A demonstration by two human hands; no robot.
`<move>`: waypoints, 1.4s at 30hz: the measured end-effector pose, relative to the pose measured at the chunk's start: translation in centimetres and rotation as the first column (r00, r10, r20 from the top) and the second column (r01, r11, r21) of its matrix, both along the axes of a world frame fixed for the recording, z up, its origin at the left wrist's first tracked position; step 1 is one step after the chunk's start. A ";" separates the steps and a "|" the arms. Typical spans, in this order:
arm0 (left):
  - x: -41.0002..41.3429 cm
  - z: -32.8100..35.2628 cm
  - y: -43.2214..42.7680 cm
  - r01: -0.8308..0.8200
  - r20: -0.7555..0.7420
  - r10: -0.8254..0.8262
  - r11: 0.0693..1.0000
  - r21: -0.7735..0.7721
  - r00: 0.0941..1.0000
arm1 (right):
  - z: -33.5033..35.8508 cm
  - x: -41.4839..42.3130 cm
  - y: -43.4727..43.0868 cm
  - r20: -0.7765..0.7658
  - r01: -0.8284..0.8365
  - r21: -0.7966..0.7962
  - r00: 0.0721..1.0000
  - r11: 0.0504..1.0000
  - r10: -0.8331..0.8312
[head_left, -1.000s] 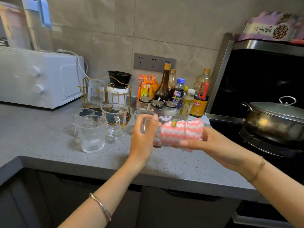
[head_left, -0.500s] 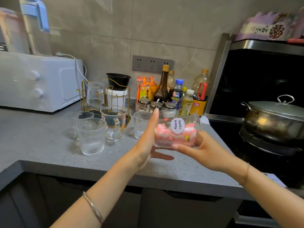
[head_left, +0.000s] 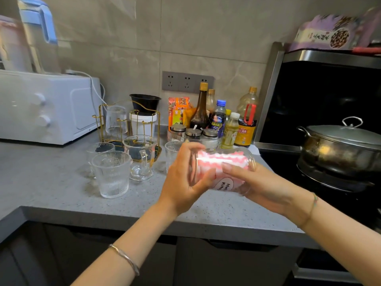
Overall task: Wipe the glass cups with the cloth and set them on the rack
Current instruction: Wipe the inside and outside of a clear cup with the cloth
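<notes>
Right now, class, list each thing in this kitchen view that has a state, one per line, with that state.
held glass cup: on its side, above the counter, held in both hands
pink cloth: stuffed inside the held cup
left hand: gripping the cup's mouth end
right hand: gripping the cup's base end
gold rack: one glass upside down on it
ribbed glass: upright on the counter
handled mug: upright
pot: lid on

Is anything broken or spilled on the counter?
Nothing looks broken or spilled. The glass cup lies sideways only because both hands hold it, with the pink cloth stuffed inside for wiping. The other cups stand upright by the gold rack.
</notes>
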State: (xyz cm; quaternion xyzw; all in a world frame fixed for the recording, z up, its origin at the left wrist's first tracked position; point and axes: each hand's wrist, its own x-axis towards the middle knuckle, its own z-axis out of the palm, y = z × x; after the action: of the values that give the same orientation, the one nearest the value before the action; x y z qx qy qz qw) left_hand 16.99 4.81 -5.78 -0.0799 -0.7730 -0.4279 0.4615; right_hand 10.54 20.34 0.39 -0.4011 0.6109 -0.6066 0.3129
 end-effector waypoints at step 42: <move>0.5 3.0 1.6 -0.012 0.363 -0.372 0.684 0.729 0.855 | -0.8 0.8 -0.4 -0.544 0.132 -0.069 0.826 0.989 -0.148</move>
State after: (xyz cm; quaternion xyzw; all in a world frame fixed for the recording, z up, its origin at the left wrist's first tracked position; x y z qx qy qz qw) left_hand 17.52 6.42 -2.76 0.1347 -0.6253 -0.7417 0.2017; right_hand 11.35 19.98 -0.40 -0.5163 0.6939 -0.4964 0.0740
